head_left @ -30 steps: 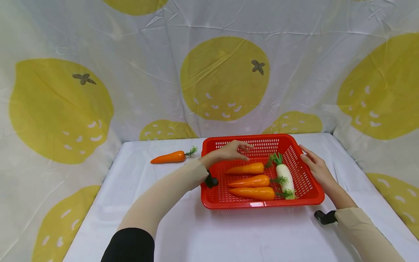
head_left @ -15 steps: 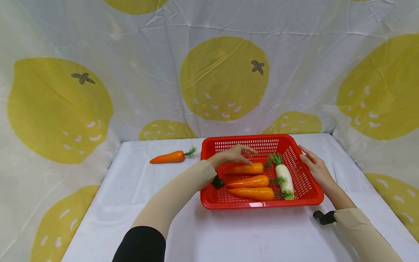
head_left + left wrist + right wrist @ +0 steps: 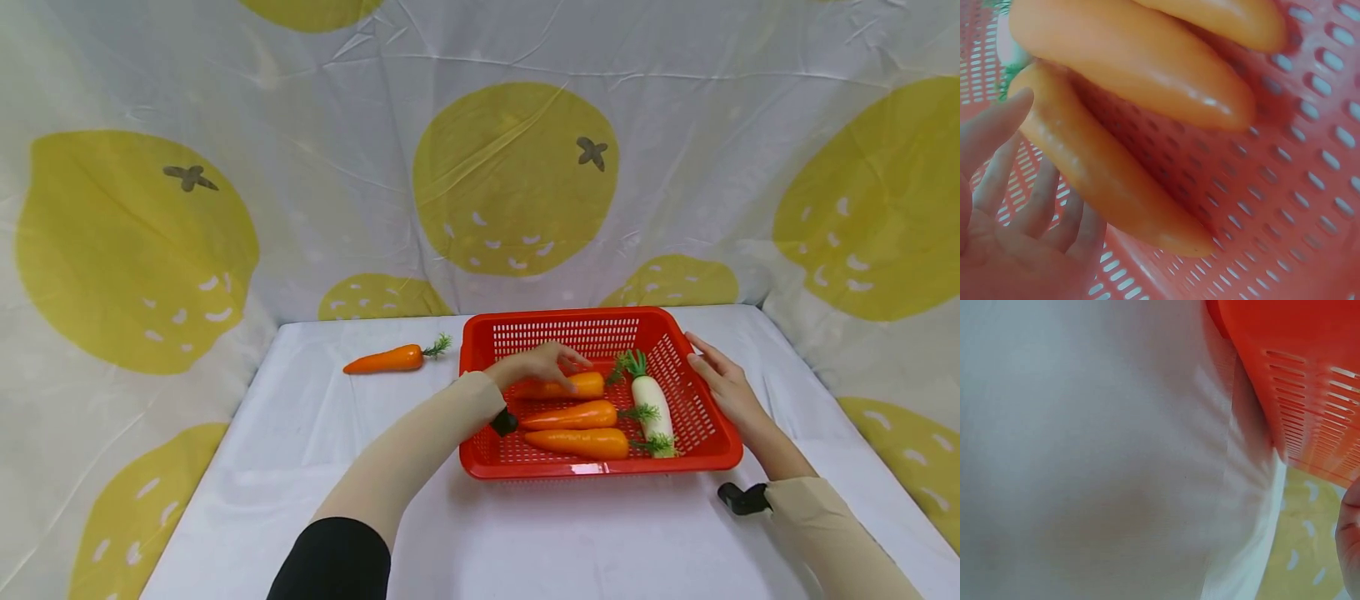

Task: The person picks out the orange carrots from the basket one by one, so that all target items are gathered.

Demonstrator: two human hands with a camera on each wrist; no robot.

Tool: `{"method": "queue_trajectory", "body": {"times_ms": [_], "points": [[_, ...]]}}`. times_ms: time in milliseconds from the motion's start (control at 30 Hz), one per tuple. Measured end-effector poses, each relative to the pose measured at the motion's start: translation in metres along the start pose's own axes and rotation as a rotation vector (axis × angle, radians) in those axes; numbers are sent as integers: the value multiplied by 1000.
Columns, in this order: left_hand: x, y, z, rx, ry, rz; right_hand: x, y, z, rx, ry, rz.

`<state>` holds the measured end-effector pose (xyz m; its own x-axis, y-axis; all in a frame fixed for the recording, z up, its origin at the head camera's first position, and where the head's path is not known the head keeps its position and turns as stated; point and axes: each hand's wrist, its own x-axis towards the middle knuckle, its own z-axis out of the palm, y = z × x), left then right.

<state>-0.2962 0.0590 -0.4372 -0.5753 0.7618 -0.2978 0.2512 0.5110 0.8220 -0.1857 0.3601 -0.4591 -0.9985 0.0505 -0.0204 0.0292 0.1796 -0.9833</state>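
Off to the left, a loose carrot (image 3: 386, 359) lies on the white table (image 3: 525, 542), its leafy top towards the red basket (image 3: 525, 472). Inside the basket, the person's left hand (image 3: 551, 362) is over the far carrot (image 3: 591, 385), thumb and fingers spread to either side of it; I can't tell whether they touch it. Nearer the person lie the middle carrot (image 3: 577, 415) and the near carrot (image 3: 581, 442), side by side. Then comes a white radish (image 3: 651, 404), set crosswise to their leafy ends. Furthest right, the right hand (image 3: 722, 375) rests against the basket's outer side, fingers fairly straight.
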Motion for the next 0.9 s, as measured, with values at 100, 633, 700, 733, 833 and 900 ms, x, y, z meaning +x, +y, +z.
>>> {"method": "queue_trajectory", "body": {"times_ms": [100, 633, 700, 733, 833, 900], "points": [[1, -2, 2, 40, 6, -10, 0, 0, 1, -24, 3, -3], [4, -5, 3, 82, -20, -8, -1, -1, 1, -23, 6, -20], [3, -4, 1, 90, -32, -4, -1, -1, 1, -25, 7, -19], [3, -4, 1, 89, -37, -3, -1, -1, 1, -27, 7, -18], [2, -3, -2, 89, -46, -2, -1, 0, 1, -41, 8, -16], [0, -2, -4, 78, -42, -2, -1, 0, 1, -43, 11, -14]]}}
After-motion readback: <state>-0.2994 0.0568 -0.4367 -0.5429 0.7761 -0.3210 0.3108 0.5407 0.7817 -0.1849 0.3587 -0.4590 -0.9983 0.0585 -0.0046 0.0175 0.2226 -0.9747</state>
